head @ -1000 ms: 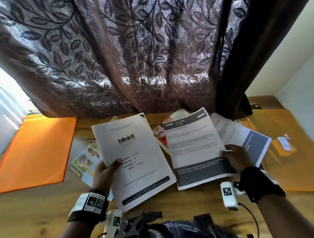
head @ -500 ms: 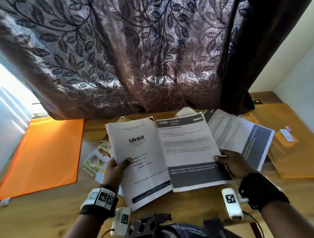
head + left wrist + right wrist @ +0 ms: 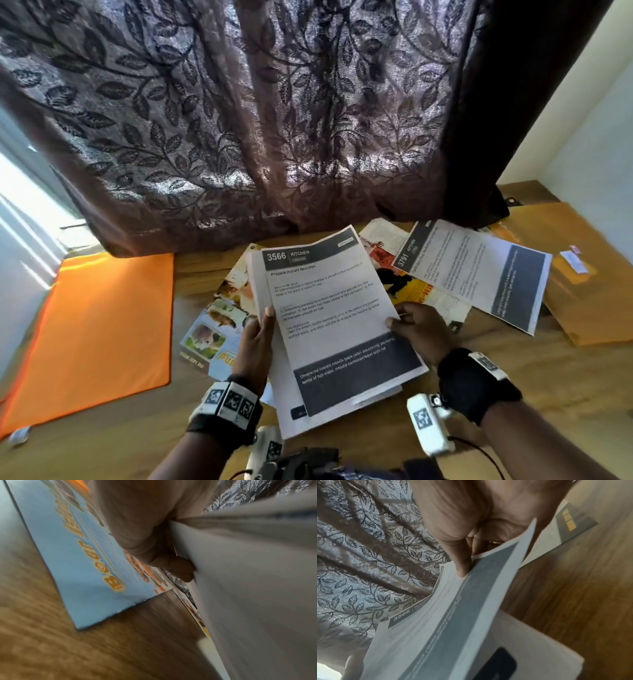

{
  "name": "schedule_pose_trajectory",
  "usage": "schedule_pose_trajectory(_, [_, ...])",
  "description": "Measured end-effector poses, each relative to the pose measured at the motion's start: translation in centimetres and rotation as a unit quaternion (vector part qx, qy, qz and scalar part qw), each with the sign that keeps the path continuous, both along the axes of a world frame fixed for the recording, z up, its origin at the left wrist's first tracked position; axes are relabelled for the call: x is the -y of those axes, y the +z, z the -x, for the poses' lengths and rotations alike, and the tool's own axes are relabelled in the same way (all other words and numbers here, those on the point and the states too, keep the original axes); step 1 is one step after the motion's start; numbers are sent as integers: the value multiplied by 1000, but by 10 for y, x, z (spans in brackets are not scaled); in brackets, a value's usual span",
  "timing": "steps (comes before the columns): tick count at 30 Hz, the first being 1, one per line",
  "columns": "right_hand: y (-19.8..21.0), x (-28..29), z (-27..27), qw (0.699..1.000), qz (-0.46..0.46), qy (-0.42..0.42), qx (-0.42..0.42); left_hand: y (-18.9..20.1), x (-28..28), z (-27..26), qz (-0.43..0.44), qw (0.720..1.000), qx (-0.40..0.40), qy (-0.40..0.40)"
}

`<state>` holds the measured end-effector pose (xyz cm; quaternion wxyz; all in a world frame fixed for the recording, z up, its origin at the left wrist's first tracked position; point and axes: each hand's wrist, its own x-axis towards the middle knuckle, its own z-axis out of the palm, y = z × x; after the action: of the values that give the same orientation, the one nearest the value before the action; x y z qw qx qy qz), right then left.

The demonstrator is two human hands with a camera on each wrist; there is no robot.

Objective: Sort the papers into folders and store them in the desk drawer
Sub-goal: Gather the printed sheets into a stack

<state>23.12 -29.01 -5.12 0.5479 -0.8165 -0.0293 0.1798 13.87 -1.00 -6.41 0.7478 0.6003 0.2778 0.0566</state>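
Observation:
Both hands hold a small stack of white printed sheets above the wooden desk. On top lies the "3566 KITCHEN" sheet, over the blinkit sheet. My left hand grips the stack's left edge, thumb on top. My right hand pinches the top sheet's right edge, with the thumb pressed on the "3566 KITCHEN" sheet. In the left wrist view the left hand clasps the blurred white stack. A "3791 KITCHEN" sheet lies flat on the right.
An orange folder lies at the left, a brown envelope folder at the right. Colourful magazines and flyers lie under the held sheets. A blue booklet rests on the desk. A patterned curtain hangs behind.
My right hand has carried the "3566 KITCHEN" sheet leftward and laid it over the blinkit sheet in my left hand, so the two now form one stack.

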Motion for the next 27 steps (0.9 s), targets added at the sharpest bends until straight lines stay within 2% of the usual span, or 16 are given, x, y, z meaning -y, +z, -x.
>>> schedule_pose_trajectory(5, [4, -14, 11, 999, 18, 30, -1, 4, 3, 0, -4, 999, 29, -33])
schedule_pose_trajectory(8, [-1, -16, 15, 999, 43, 10, 6, 5, 2, 3, 34, 994, 62, -80])
schedule_pose_trajectory(12, [11, -17, 13, 996, -68, -63, -9, 17, 9, 1, 87, 985, 84, -123])
schedule_pose_trajectory(14, [20, -11, 10, 987, -152, -44, -36, 32, 17, -4, 90, 982, 89, -142])
schedule_pose_trajectory(16, [29, -3, 9, 980, -194, -36, -39, 47, 27, -14, 91, 978, 96, -161])
schedule_pose_trajectory(23, [66, 15, 1, 971, -197, -92, 101, 72, 58, -44, 41, 976, 171, -128])
schedule_pose_trajectory(27, [71, 30, -3, 968, -206, -90, 114, 71, 76, -45, 20, 968, 219, -118])
